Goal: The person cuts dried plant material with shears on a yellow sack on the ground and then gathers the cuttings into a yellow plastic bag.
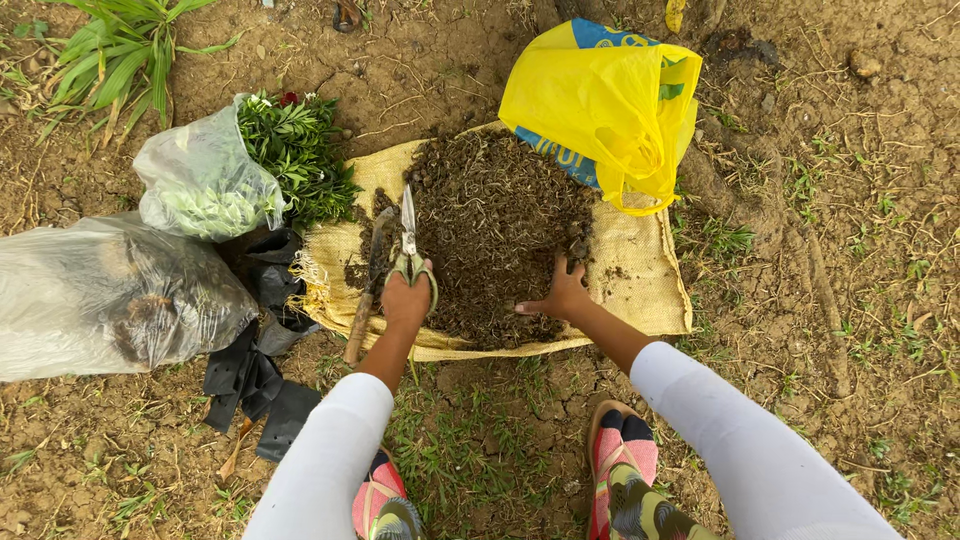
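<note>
While the left hand (pixel 406 300) grips the green handles of the shears (pixel 408 240), the blades run straight away, tips pointing far, long axis near-to-far over the soil heap (pixel 495 220) on the yellow sack (pixel 640 280). Right hand (pixel 563 295) spreads flat, pressing into the soil's near edge. Yellow bag (pixel 610 100) sits far right.
</note>
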